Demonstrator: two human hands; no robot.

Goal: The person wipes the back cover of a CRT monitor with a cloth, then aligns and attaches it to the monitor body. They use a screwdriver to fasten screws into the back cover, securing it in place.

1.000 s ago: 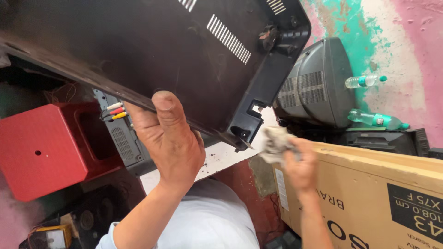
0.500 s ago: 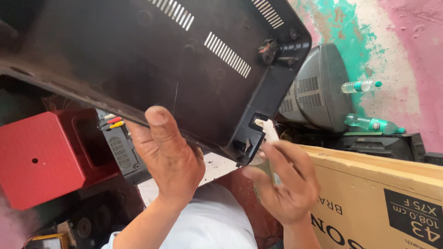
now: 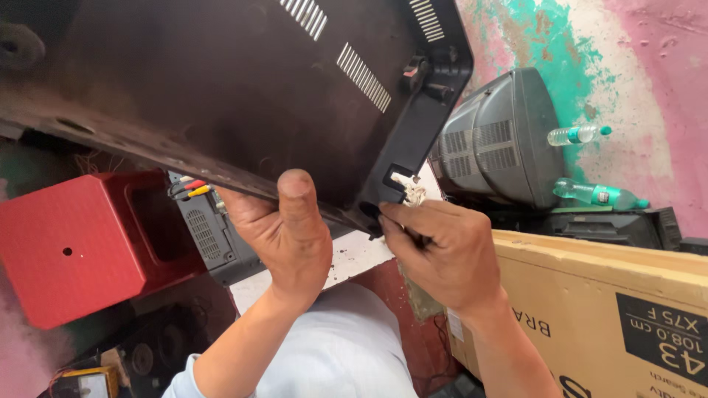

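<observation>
Two hands: both working on large dark plastic TV back cover (image 3: 221, 96), tilted overhead.
L hand (image 3: 291, 236): gripping cover's lower edge, thumb up on the face, grip clamped, wrist bent back.
R hand (image 3: 442, 254): fingers pinched together on whitish rag wad (image 3: 409, 190), pressing at corner slot.
Progress: looks mid-wipe; dust showing across cover.
Nearby: red plastic stool (image 3: 74, 243), grey CRT set (image 3: 501, 144), brown cardboard box (image 3: 627, 309).
</observation>
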